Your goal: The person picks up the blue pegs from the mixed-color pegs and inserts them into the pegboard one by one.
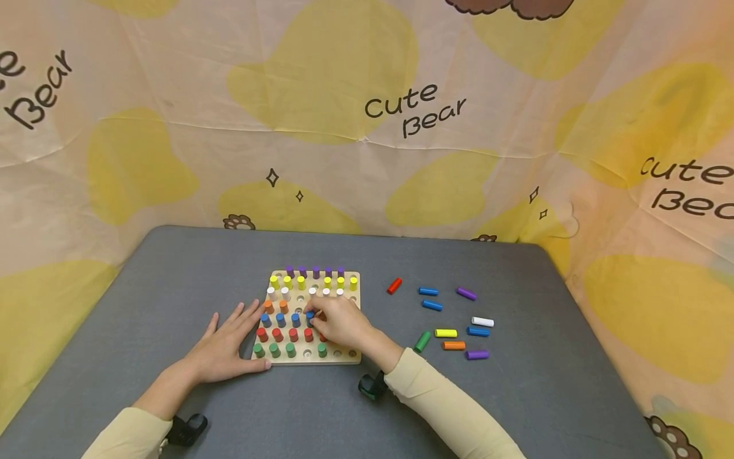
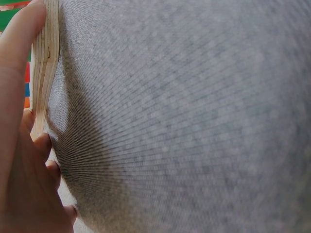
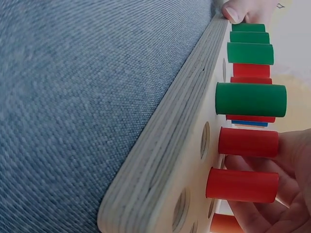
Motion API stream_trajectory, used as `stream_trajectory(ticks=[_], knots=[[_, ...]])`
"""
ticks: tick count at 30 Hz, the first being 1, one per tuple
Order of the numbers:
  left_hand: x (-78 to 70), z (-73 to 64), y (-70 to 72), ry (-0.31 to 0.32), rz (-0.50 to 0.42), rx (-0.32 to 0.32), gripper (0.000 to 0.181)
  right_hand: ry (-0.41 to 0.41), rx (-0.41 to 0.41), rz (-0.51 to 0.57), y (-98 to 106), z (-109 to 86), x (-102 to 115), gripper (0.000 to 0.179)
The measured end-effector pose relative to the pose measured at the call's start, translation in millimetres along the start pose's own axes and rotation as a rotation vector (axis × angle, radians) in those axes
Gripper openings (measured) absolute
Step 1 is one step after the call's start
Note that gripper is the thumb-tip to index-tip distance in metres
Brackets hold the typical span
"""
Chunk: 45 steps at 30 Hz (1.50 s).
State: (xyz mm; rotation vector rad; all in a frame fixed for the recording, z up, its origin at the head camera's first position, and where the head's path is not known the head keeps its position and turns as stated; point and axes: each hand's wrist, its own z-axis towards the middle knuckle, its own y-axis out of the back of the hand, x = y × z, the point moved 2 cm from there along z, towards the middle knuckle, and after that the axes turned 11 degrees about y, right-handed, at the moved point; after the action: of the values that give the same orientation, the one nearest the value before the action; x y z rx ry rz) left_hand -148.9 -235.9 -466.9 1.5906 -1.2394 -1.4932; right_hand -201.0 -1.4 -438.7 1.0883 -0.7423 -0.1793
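Observation:
A wooden pegboard (image 1: 346, 361) lies on the table with rows of purple, yellow, white, orange, blue, red and green pegs standing in its holes. Over its middle, my right hand (image 1: 343, 324) pinches a blue peg (image 1: 310, 316) at the end of the blue row. That hand covers part of the board's right side. My left hand (image 1: 226, 349) is spread along the left edge, its thumb at the near corner. In the right wrist view, a green peg (image 3: 250, 99) and red pegs (image 3: 243, 185) stand before the right fingers; the blue peg is hidden there.
Loose pegs lie right of the board: a red peg (image 1: 394, 285), a green peg (image 1: 422, 342), a yellow peg (image 1: 446, 333), an orange peg (image 1: 453, 345), a white peg (image 1: 483, 322), plus blue and purple ones. A printed cloth (image 1: 321, 178) hangs behind the grey table (image 1: 550, 382).

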Motion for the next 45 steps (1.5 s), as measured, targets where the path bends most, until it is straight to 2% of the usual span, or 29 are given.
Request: stream_trajectory(ticks=[11,21,33,41,45], knots=[[-0.1,0.2,0.1,-0.003,0.004,-0.004,0.106,0.011,0.031,-0.030,1.7,0.3,1.3,0.018],[0.5,0.3,0.0,-0.001,0.001,0.000,0.107,0.017,0.001,-0.027,8.6,-0.4,4.0,0.016],[-2.1,-1.1,1.5,-0.001,0.001,-0.001,0.107,0.025,-0.060,-0.013,34.0,-7.8,4.3,0.019],[-2.4,-1.2,1.4,-0.003,-0.005,-0.003,0.107,0.080,-0.136,0.023,50.4,-17.2,-8.0,0.020],[-1.6,-1.1,0.6,-0.008,-0.007,-0.007,0.106,0.096,-0.136,0.050,58.5,-23.1,-17.1,0.023]])
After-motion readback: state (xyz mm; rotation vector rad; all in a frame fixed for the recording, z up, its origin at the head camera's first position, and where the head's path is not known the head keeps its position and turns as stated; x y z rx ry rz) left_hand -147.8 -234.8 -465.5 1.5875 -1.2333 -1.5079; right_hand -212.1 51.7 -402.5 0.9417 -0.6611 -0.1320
